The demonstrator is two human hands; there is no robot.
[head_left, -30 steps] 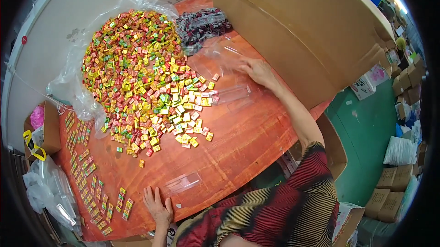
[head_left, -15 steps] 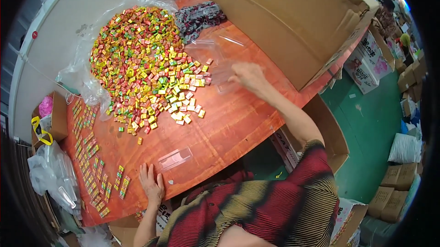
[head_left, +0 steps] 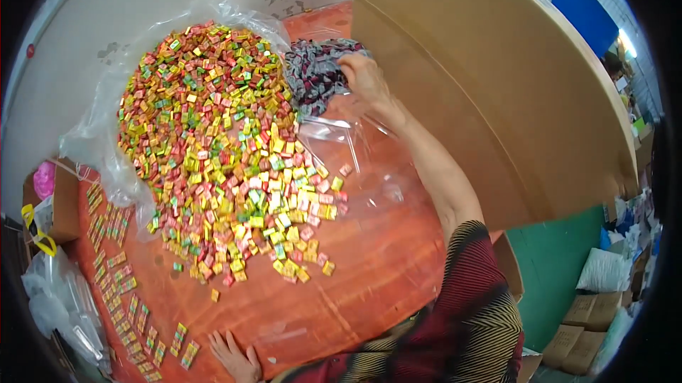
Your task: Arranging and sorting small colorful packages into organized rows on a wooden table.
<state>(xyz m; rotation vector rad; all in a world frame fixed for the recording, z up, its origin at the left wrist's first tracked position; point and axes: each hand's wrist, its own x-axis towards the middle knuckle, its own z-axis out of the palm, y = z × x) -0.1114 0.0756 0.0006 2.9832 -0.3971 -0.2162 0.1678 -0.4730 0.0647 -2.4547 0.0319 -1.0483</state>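
My right hand (head_left: 365, 79) is at the far side of the table, its fingers closed on the right edge of a crumpled grey, black and dark red patterned cloth (head_left: 312, 74). Left of the cloth spreads a large heap of small wrapped sweets (head_left: 213, 141) in yellow, red, orange and green, partly lying on a clear plastic sheet (head_left: 99, 134). Below the cloth lie clear plastic trays (head_left: 373, 191), hard to tell apart. Palm down at the near edge, my left hand (head_left: 234, 359) rests with fingers spread, holding nothing. Beside it lies another clear tray (head_left: 284, 335).
Rows of sweets (head_left: 121, 298) lie along the left of the red table (head_left: 383, 255). A big cardboard sheet (head_left: 483, 78) stands upright on the right. Beyond the left edge are a carton (head_left: 64, 202) and clear plastic bags (head_left: 60, 291). More cartons (head_left: 586, 319) stand on the green floor.
My right hand has moved from the clear trays up to the patterned cloth and closed there. My left hand stays flat on the table. The view has shifted.
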